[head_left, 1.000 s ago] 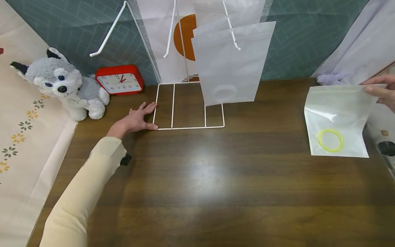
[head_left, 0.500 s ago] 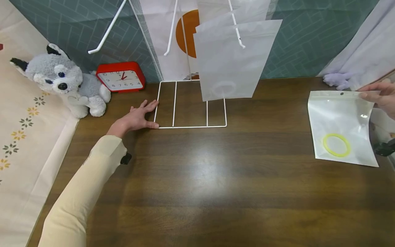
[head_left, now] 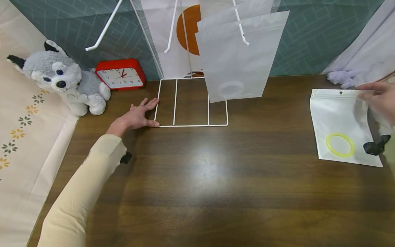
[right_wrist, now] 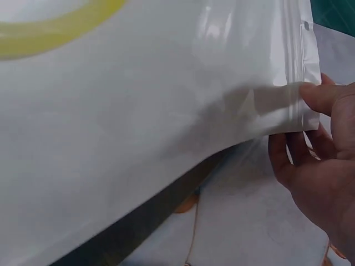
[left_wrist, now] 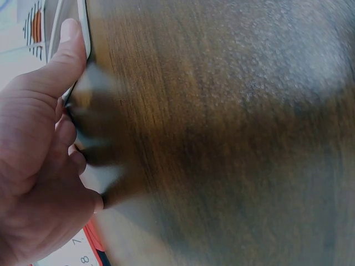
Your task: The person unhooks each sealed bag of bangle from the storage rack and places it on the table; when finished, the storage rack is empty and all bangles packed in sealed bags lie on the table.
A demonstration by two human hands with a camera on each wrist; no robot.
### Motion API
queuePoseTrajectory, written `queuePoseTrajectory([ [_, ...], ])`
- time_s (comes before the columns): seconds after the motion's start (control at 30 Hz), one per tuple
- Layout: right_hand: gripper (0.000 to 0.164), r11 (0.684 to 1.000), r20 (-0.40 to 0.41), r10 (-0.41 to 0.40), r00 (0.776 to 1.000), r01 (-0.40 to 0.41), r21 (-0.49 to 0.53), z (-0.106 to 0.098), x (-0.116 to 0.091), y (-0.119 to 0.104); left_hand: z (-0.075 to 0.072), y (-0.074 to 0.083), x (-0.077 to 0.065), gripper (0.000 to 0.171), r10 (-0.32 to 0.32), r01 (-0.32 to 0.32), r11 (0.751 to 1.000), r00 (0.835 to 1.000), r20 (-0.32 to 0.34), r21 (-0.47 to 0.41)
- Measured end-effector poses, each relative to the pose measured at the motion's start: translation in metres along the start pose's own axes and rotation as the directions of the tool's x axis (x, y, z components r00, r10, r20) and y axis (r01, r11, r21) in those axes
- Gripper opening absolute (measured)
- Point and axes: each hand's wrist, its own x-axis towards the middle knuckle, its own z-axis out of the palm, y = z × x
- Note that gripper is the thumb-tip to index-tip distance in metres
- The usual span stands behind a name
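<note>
At centre left, the left hand (head_left: 137, 117) is laid flat, fingers spread, against the rack (head_left: 191, 126) base's left edge. At far right, the bag (head_left: 342, 127) with its ring (head_left: 340, 144) is pinched at its upper right corner by the right hand (head_left: 379, 101), its long axis running up-frame, well apart from the rack.

Blurring and running off the head view's right edge: the right hand (head_left: 378, 103) at the clear pouch (head_left: 342, 123). Cutting off in the right wrist view: most of the yellow ring (right_wrist: 50, 27). Hiding under the left hand (left_wrist: 39, 144): the wire rack's corner (left_wrist: 84, 33).
</note>
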Motion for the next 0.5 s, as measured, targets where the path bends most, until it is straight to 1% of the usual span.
queuePoseTrajectory([
  [0.2,0.053,0.996,0.001,0.077,0.997,-0.077,-0.040,0.005,0.001,-0.007,0.001,0.000,0.000,0.102,-0.002,0.002,1.000,1.000,0.006,-0.006],
  [0.27,0.055,0.995,-0.012,0.081,0.997,-0.082,-0.049,0.007,0.001,-0.008,0.001,-0.001,0.001,0.103,-0.003,0.003,1.000,1.000,0.007,-0.006],
  [0.37,0.056,0.995,-0.057,0.070,0.996,-0.074,-0.060,0.011,0.001,-0.007,0.001,-0.002,0.001,0.103,-0.001,0.001,1.000,1.000,0.007,-0.006],
  [0.5,0.060,0.995,-0.078,0.063,0.995,-0.069,-0.068,0.014,0.001,-0.006,0.001,-0.003,0.001,0.103,0.000,0.000,1.000,1.000,0.005,-0.004],
])
